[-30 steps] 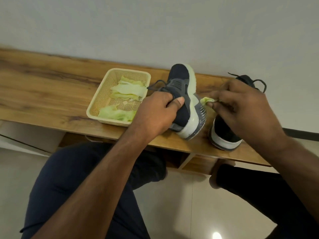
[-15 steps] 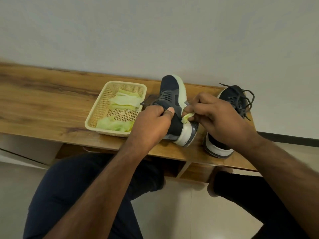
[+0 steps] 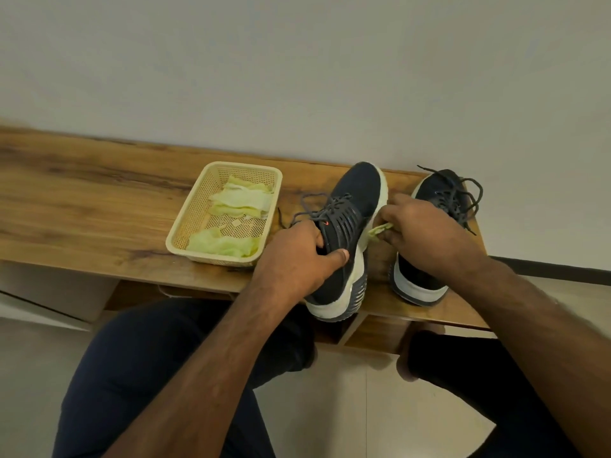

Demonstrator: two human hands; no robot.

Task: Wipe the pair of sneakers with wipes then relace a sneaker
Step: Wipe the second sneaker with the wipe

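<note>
**Wipe at the midsole, sneaker tipped on its side**

Wooden counter (image 3: 82, 206) against a pale wall carries everything in play. On it, the near sneaker (image 3: 347, 233) lies rolled onto its side, its long axis running from the heel at the counter's front edge away to the toe near the wall, leaning slightly right. Its white midsole faces right, toward the right hand (image 3: 420, 233); its laced top faces left.

The left hand (image 3: 297, 259) grips this sneaker at the collar, fingers curled into the opening and thumb pressed along the outer side, holding it tilted. The right hand, fingers bunched, pinches a crumpled green wipe (image 3: 380, 230) that sits just beside the midsole, about halfway along the sole; whether it touches is hard to tell. So the surface to be cleaned lies directly left of the right hand, and strokes along the sole would likely run heel to toe, along that same axis.

The second sneaker (image 3: 426, 279) stands upright behind the right hand, toe also toward the wall, laces loose. A cream basket (image 3: 185, 233) holding more green wipes sits just left of the left hand.
</note>
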